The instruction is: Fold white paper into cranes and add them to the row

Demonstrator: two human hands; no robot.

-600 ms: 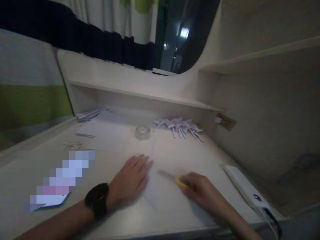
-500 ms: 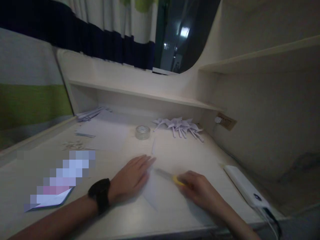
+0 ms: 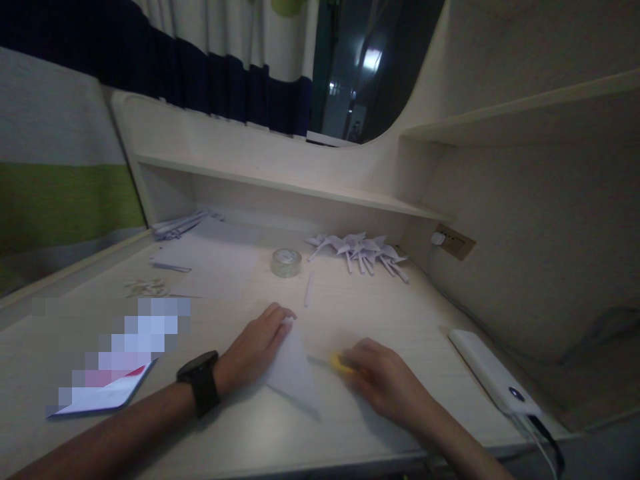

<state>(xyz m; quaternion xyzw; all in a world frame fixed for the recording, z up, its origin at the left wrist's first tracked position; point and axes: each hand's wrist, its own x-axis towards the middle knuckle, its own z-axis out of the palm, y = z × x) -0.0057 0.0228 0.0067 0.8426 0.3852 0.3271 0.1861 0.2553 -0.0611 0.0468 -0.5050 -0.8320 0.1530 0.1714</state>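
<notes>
My left hand [image 3: 257, 350], with a dark watch [image 3: 203, 383] on the wrist, pinches the upper corner of a folded white sheet of paper [image 3: 294, 373]. The sheet is a triangle, tilted up from the desk, its lower right corner pointing toward me. In my closed right hand [image 3: 387, 380] is a yellow-handled knife [image 3: 341, 363]. Motion blurs its thin blade, which points left at the paper's right edge; whether the two touch I cannot tell. Beyond my hands lie a thin white paper stick [image 3: 309, 290] and a roll of clear tape [image 3: 286, 264].
Several white paper pinwheels [image 3: 363, 250] lie at the back. White sheets [image 3: 215, 257], rolled paper sticks [image 3: 183, 225] and a small pile of bits [image 3: 146, 287] are at the left. A phone [image 3: 115, 393] lies front left, a white power strip [image 3: 487, 367] at the right.
My left hand was flat on the paper; now its fingers are curled around the corner and the sheet is lifted. My right hand has moved slightly left with the knife.
</notes>
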